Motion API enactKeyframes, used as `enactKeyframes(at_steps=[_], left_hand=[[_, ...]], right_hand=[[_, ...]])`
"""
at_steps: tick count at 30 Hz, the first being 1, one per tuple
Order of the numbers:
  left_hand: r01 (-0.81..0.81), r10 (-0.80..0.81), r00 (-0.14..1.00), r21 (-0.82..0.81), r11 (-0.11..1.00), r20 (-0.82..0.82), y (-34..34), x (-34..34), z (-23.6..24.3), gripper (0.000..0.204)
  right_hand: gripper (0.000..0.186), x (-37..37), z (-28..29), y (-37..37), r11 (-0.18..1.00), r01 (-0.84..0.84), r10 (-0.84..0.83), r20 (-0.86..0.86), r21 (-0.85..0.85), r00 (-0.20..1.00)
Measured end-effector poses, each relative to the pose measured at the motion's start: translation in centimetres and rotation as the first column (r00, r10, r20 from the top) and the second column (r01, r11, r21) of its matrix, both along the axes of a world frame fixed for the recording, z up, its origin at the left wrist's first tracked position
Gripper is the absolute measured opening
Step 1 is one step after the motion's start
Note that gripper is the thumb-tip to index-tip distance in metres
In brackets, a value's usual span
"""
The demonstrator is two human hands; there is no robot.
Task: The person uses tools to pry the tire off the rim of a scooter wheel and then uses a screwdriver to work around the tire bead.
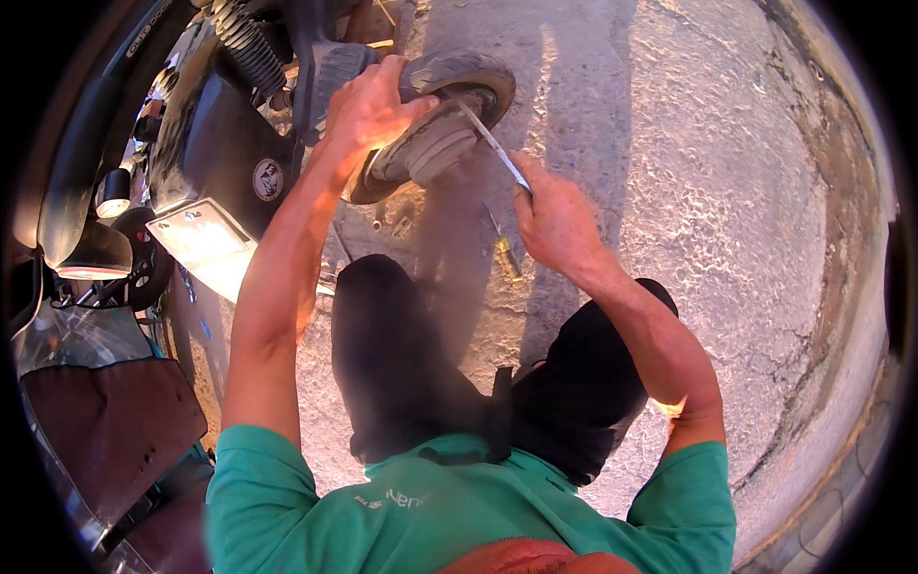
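A small wheel with a black tyre point(466, 69) and a dusty metal hub point(435, 148) is tilted in front of me, beside a dark motor scooter. My left hand point(368, 107) grips the tyre's left side, its thumb stretched over the edge toward the rim. In my right hand point(559, 215) is a long metal tyre lever point(494, 145), closed in my fingers at its near end. The lever's far tip reaches the gap between tyre and rim; how deep it sits is hidden. Below the wheel, a screwdriver with a yellow handle point(508, 260) lies on the ground.
The scooter's black rear body point(225, 143), shock absorber spring point(251, 43) and pale plate point(203, 234) stand close on my left. Small metal parts point(390, 222) lie below the wheel. Rough concrete point(717, 191) stretches to the right. A brown seat-like panel point(110, 430) is at lower left.
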State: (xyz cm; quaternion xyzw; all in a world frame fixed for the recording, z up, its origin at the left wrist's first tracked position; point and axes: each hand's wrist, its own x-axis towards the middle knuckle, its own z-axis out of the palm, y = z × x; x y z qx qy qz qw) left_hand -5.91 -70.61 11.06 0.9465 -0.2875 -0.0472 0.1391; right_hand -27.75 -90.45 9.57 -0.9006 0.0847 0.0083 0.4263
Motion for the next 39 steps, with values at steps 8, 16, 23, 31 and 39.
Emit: enactKeyframes(at_steps=[8, 16, 23, 31, 39], left_hand=[[0.004, -0.003, 1.000, 0.010, 1.000, -0.028, 0.1, 0.1, 0.5, 0.070], [-0.029, 0.028, 0.999, -0.040, 0.999, -0.018, -0.2, -0.5, 0.7, 0.078], [-0.033, 0.034, 0.999, 0.029, 0.999, -0.028, -0.2, -0.2, 0.8, 0.076], [-0.034, 0.035, 0.998, 0.012, 0.999, -0.056, -0.2, -0.2, 0.7, 0.077], [-0.005, 0.005, 0.999, 0.004, 1.000, -0.053, 0.1, -0.2, 0.0, 0.074]], right_hand=[[0.047, -0.2, -1.4, 1.2, 0.994, 0.062, -0.062, 0.005, 0.095, 0.998], [0.045, -0.6, -4.3, 2.1, 0.992, 0.071, -0.085, 0.144, 0.103, 0.986], [0.045, -0.5, -1.7, 2.2, 0.976, 0.123, -0.095, -0.158, 0.178, 0.983], [0.041, 0.0, -2.6, 1.7, 0.971, 0.115, -0.089, -0.131, 0.209, 0.987], [0.039, -1.4, -6.5, 4.2, 0.947, 0.221, -0.217, -0.042, 0.232, 0.975]])
